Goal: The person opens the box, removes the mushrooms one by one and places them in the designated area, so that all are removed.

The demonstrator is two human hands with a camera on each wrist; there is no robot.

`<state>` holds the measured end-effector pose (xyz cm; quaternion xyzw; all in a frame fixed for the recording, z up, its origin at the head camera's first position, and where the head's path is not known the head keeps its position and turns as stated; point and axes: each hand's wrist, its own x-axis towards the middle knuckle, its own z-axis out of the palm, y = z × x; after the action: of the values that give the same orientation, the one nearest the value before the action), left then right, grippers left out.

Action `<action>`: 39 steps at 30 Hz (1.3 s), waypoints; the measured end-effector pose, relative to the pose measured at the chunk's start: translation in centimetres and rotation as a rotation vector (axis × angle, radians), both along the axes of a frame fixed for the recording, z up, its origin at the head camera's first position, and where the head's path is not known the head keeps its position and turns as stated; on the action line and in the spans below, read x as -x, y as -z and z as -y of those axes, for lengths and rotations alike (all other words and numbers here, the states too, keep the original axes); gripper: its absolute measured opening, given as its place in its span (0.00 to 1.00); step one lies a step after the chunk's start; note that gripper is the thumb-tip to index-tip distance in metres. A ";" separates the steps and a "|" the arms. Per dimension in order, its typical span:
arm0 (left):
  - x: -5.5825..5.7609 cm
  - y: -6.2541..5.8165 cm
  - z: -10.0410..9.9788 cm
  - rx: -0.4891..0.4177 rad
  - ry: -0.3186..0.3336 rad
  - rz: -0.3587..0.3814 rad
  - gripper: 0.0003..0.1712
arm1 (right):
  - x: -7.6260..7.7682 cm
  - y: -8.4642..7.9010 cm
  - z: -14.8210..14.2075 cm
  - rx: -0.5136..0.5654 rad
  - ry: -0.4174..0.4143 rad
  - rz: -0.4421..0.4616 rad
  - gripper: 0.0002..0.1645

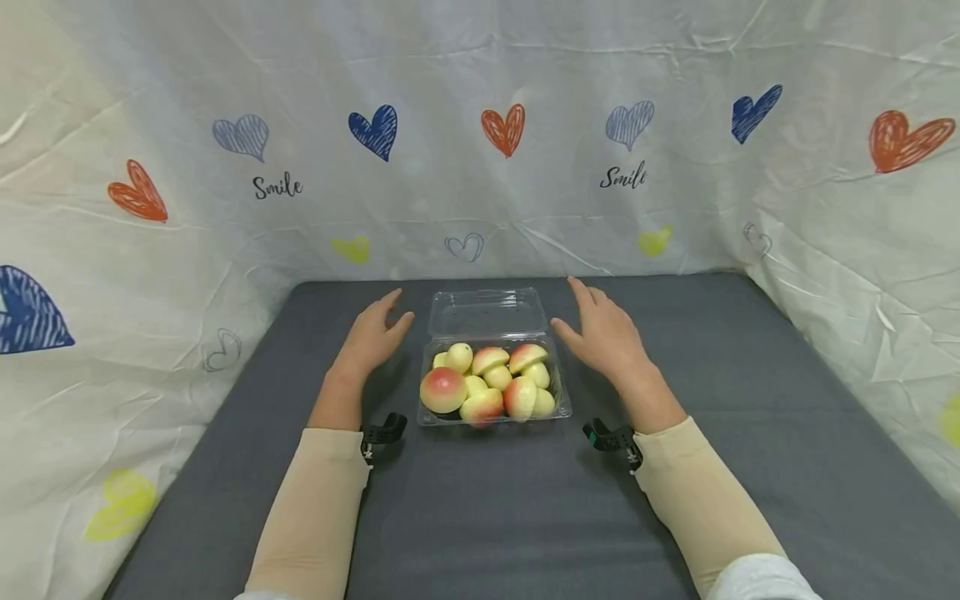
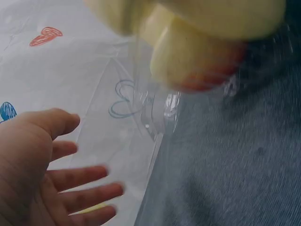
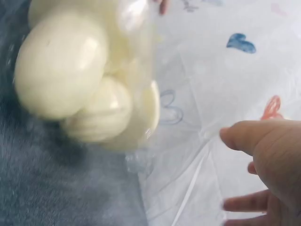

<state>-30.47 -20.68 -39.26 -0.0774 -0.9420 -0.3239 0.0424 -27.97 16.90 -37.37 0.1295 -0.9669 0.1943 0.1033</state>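
A clear plastic clamshell box (image 1: 564,410) sits mid-table with its hinged lid (image 1: 487,313) raised open at the back. Packed inside are several yellow fruit pieces with red blush, some rounded and some like halves; a larger round one (image 1: 442,390) lies at the front left. To the left of the box my left hand (image 1: 371,335) hovers with fingers loosely extended, apart from it. My right hand (image 1: 609,335) is held likewise on the right side, holding nothing. Both wrist views show fruit (image 2: 195,61) blurred and close, with spread fingers off to one side.
A dark grey cloth (image 1: 495,508) covers the table. Behind and at both sides hangs a white curtain (image 1: 435,200) printed with hearts and the word Smile. Black straps (image 1: 385,429) with small cameras are on both wrists, below the hands.
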 end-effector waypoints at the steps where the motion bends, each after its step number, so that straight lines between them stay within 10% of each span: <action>1: 0.0 0.1 -0.2 -0.035 0.017 0.021 0.37 | -0.1 -0.2 0.1 0.017 -0.021 0.027 0.48; 15: 0.3 1.9 -0.9 -0.195 0.290 0.310 0.30 | -1.8 -1.0 1.5 0.191 -0.338 0.360 0.26; 30: 0.7 2.0 -1.5 -0.289 0.183 0.426 0.23 | -3.4 -1.6 3.0 0.065 -0.546 0.574 0.26; 39: 0.5 1.8 -1.7 -0.274 0.163 0.452 0.23 | -3.7 -0.8 4.2 -0.061 -0.594 0.423 0.35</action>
<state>-30.94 -19.02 -41.07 -0.0724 -0.8656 -0.4597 -0.1849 -24.26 12.69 -36.61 0.3648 -0.8923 0.2092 -0.1641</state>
